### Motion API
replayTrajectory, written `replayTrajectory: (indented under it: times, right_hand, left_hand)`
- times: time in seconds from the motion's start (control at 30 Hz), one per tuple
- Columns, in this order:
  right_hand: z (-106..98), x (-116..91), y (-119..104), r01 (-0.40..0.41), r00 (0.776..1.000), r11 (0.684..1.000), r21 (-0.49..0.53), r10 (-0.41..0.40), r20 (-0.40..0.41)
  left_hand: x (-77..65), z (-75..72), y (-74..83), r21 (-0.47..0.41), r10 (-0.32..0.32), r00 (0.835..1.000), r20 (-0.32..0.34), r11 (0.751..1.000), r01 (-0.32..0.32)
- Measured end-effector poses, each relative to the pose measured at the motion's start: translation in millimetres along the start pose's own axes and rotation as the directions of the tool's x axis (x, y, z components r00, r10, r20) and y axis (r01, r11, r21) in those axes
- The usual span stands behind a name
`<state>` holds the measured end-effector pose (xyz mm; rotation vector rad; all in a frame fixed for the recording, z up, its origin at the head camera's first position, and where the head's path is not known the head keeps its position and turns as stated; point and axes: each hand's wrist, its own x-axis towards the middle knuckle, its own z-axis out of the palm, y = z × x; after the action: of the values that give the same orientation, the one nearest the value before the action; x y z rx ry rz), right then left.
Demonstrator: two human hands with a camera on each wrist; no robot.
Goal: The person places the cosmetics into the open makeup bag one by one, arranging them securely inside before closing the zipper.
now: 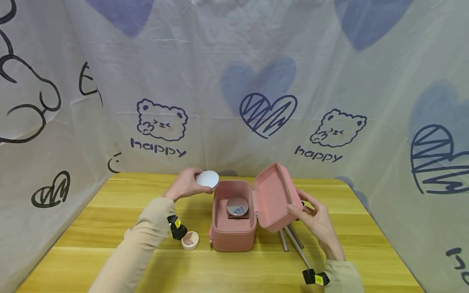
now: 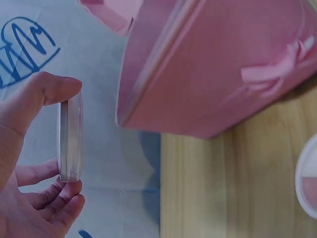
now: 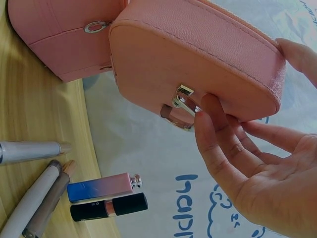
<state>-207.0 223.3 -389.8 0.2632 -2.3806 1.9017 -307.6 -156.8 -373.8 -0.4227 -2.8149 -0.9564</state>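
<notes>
My left hand (image 1: 185,184) pinches a round flat compact (image 1: 208,179) by its edge, left of the pink cosmetic case (image 1: 233,241) and about level with its rim. In the left wrist view the compact (image 2: 70,139) appears edge-on between thumb and fingers, with a clear rim. The case stands with its lid (image 1: 272,199) swung to the right. My right hand (image 1: 314,217) holds that lid, thumb at its edge and fingers against its outer top beside the metal handle fitting (image 3: 184,101). Inside the case lies a round mirror-like compact (image 1: 237,206) on a dark flat piece.
A round pan of several powder shades (image 1: 190,240) lies left of the case. Makeup brushes (image 3: 37,201) lie on the table to its right, near a pink-and-blue lipstick tube (image 3: 101,187) and a black tube (image 3: 109,207). A printed cloth (image 1: 205,81) hangs behind the table.
</notes>
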Motion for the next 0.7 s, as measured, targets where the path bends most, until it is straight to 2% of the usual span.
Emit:
replayTrajectory:
  times: [0.27,0.43,0.7]
  right_hand:
    - [-0.2,0.1,0.2,-0.001,1.000,1.000,-0.002,0.001,-0.004]
    - [-0.2,0.1,1.1,0.001,1.000,1.000,-0.004,-0.001,-0.009]
    - [0.0,0.6,1.8,0.004,1.000,1.000,-0.003,-0.004,-0.008]
  left_hand:
    - [8.0,5.8,21.3,0.036,0.103,0.994,0.026,0.994,-0.103]
    - [12.2,10.8,34.6,0.063,0.160,0.984,0.080,0.984,-0.166]
    - [19.1,17.6,48.8,0.084,0.139,0.974,0.176,0.984,-0.156]
